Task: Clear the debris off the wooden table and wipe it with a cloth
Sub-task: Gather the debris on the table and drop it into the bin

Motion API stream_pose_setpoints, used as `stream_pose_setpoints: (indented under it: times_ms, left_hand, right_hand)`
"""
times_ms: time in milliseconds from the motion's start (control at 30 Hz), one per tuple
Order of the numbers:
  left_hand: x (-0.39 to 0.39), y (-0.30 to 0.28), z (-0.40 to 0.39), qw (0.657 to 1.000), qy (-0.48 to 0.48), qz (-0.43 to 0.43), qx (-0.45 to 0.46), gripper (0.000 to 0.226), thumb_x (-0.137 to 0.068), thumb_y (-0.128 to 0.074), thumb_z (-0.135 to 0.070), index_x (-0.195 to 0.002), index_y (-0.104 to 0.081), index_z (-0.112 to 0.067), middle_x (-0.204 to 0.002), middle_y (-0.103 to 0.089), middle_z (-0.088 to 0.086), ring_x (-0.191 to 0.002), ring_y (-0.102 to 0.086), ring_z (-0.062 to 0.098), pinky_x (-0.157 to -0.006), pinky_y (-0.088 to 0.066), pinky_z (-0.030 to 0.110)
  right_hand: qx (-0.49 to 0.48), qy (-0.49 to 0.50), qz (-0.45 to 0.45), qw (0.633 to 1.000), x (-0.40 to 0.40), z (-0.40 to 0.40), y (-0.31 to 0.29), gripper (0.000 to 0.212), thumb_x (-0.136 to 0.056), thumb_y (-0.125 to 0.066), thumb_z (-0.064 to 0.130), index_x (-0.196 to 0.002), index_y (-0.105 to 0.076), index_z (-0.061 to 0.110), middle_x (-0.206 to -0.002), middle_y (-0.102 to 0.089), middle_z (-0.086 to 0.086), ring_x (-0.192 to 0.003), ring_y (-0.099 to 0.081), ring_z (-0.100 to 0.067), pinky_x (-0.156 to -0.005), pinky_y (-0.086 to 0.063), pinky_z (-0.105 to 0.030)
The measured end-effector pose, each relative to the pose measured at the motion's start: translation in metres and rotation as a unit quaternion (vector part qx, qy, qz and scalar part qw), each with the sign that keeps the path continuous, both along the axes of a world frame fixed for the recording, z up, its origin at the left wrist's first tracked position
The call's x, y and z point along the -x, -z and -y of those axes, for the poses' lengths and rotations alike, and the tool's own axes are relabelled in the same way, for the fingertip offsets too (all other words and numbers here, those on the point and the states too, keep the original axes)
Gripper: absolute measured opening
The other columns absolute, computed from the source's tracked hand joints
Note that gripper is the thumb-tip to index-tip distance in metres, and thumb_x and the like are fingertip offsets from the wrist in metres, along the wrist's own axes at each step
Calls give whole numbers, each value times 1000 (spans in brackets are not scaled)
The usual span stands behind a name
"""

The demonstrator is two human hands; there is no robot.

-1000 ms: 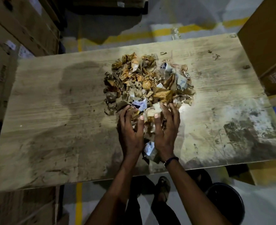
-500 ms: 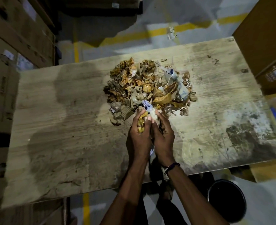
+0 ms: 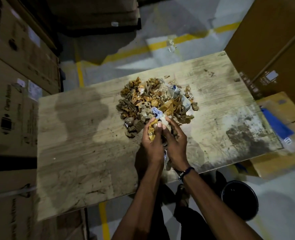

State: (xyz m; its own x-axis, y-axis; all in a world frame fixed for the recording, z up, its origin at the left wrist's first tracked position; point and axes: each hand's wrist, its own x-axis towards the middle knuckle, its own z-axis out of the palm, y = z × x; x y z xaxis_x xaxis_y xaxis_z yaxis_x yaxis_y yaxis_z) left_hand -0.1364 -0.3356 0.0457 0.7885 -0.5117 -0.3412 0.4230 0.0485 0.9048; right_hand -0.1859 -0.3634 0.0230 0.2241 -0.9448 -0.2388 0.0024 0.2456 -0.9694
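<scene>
Head view, looking down on the table [image 3: 84, 153] — a worn wooden top, stained dark at the left and scuffed pale and blotched at the right. The debris [image 3: 153, 99], a heap of crumpled brown, orange and grey scraps of paper and cardboard, is seen lying on the far middle part of the top, with a few loose crumbs scattered toward the far right corner.

The left hand [image 3: 152, 146] and right hand [image 3: 175, 144] are pressed together at the near edge of the heap, palms facing, fingers curled inward. A clump of scraps is gripped between them: an orange piece shows at the left thumb, and pale and blue bits stick out above the fingertips and below the wrists. Both hands are thus closed on debris, neither flat nor spread. A dark band [image 3: 186, 172] is worn on the right wrist.

A black bucket [image 3: 239, 198] stands on the floor just beyond the near right corner of the table. Cardboard boxes [image 3: 13, 101] are stacked at the left, and more boxes at the right — one bears blue tape [image 3: 276, 125]. Yellow lines [image 3: 160, 45] are painted on the grey floor.
</scene>
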Motion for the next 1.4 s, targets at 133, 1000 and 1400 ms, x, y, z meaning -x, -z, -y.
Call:
stream_pose_setpoints:
  times_ms: [133, 1000, 1400]
  left_hand:
    - [4, -27, -6, 1000, 7, 1, 16, 31, -103, -67, -19, -133, -67, -12, -125, -73, -6, -111, -70, -2, -84, -55, 14]
    - [190, -81, 27, 951, 297, 35, 74, 30, -104, -68, -22, -133, -68, -18, -133, -71, -7, -125, -66, 6, -102, -55, 29]
    - [417, -43, -24, 909, 417, -8, 22, 29, -104, -65, -11, -132, -67, -13, -131, -73, 7, -118, -71, 15, -93, -58, 25]
  right_hand:
    - [19, 9, 9, 1000, 2, -5, -28, 32, -102, -72, 25, -133, -72, 30, -140, -69, 8, -139, -58, -13, -116, -47, -53]
    - [95, 299, 34, 949, 192, -4, -94, 34, -104, -68, 23, -138, -69, 24, -144, -67, 9, -140, -57, -13, -117, -47, -52]
    - [42, 426, 23, 904, 415, -71, -53, 35, -106, -65, 19, -141, -66, 18, -144, -67, 4, -137, -60, -15, -116, -49, -49]
